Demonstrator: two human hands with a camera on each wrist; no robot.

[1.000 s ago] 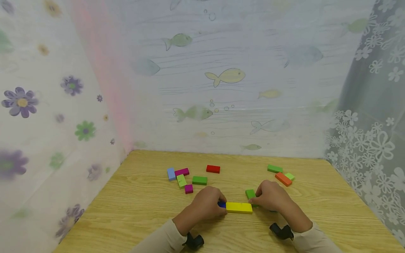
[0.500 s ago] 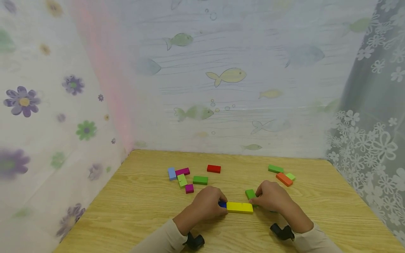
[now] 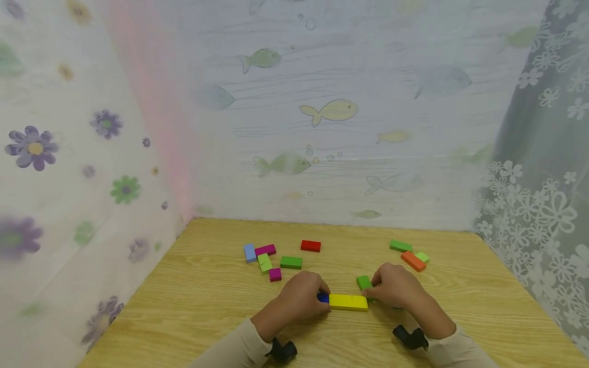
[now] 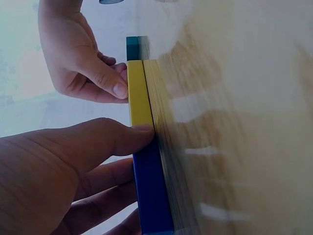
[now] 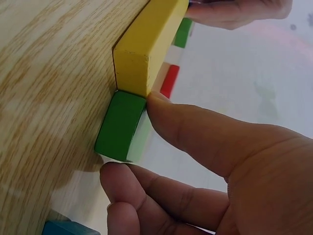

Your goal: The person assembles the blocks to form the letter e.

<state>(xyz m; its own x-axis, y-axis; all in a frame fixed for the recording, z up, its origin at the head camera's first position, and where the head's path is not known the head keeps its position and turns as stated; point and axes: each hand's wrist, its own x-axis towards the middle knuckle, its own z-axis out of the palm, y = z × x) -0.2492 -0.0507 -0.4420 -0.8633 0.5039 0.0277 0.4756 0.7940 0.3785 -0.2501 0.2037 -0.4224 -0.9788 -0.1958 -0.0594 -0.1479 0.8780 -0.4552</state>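
A yellow block [image 3: 348, 302] lies on the table, end to end with a dark blue block [image 4: 152, 188]. My left hand [image 3: 303, 296] grips the blue block, its thumb lying across the seam with the yellow one. At the yellow block's other end, a green block [image 5: 120, 126] stands at an angle, pointing away from me in the head view. My right hand [image 3: 397, 286] pinches that green block between thumb and fingers, the thumb tip by the corner where it meets the yellow block. Most of the blue block is hidden by my left hand in the head view.
Behind my left hand lie a light blue block [image 3: 249, 253], magenta, lime and green [image 3: 291, 262] blocks, and a red block [image 3: 311, 246]. At the back right sit an orange block [image 3: 413, 260] and two green ones. A teal block [image 5: 68, 228] lies near my right hand.
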